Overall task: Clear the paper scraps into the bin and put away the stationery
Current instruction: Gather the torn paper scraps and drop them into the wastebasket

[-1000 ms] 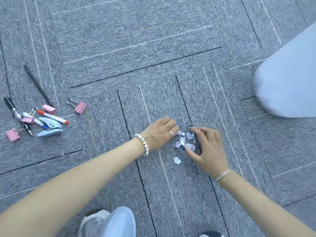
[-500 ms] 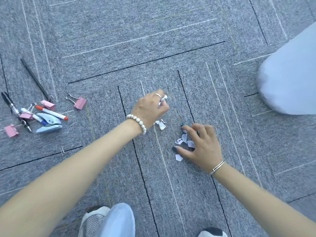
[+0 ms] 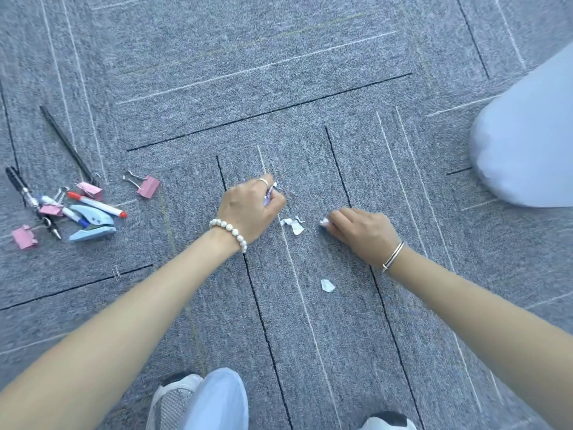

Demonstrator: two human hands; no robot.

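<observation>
Grey carpet (image 3: 310, 88), left hand (image 3: 251, 209) and right hand (image 3: 362, 231) pinching paper scraps (image 3: 293, 225)

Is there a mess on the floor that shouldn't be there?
Yes. Torn paper scraps lie loose on the carpet between the hands, one more scrap nearer the person. On the left, pens, pink binder clips and a blue hole punch sit jumbled in a heap.

No legible text anywhere.
</observation>
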